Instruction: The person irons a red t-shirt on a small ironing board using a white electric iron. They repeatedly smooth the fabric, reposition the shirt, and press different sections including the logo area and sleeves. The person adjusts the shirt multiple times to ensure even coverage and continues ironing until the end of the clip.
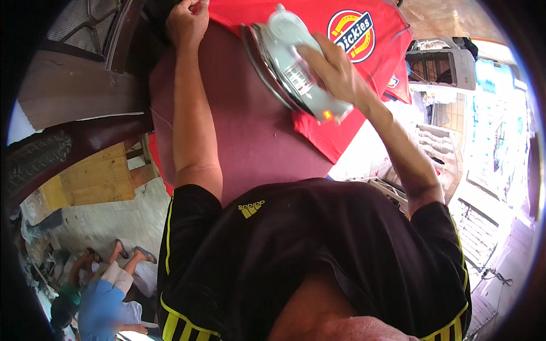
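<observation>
My right hand [341, 71] is wrapped round the handle of a pale grey-white clothes iron [276, 48], whose small orange light glows at its heel. The iron is over a red shirt [327, 139] with a round printed emblem, and its shiny sole edge faces left. I cannot tell whether the sole presses flat on the cloth. At the top left, my left hand [189, 24] has its fingers closed at the shirt's edge, seemingly pinching it. Beneath the shirt is a maroon padded ironing surface [244, 142].
Dark carved wooden furniture [68, 108] stands to the left, with a plain wooden panel [96, 176] below it. Another person [105, 301] is low on the floor at the lower left. Racks and a white-framed appliance [441, 68] are on the right.
</observation>
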The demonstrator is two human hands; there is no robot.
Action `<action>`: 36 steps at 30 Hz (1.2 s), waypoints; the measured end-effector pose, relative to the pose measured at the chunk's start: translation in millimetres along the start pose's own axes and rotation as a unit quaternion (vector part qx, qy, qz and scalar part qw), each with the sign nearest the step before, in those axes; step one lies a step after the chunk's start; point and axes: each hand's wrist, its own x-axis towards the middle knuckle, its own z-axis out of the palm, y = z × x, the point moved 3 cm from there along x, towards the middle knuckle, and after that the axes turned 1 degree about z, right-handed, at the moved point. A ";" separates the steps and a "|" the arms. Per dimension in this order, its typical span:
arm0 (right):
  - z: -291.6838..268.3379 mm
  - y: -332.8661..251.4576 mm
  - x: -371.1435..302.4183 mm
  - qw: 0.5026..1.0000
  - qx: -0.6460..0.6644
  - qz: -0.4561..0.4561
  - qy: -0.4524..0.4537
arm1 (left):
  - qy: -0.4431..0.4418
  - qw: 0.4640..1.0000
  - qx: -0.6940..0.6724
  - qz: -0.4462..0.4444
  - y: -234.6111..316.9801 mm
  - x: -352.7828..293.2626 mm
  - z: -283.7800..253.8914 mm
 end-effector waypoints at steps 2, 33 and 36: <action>8.3 17.7 36.5 0.994 -0.049 -0.086 0.040 | 0.043 0.999 0.005 0.031 0.3 0.8 -2.3; -33.7 1.2 -173.7 0.918 0.153 0.356 0.081 | -0.028 0.994 0.050 -0.089 7.9 0.0 -14.0; -35.4 9.4 -146.1 0.895 0.177 0.409 0.027 | -0.019 0.997 0.045 -0.066 1.7 0.6 -13.6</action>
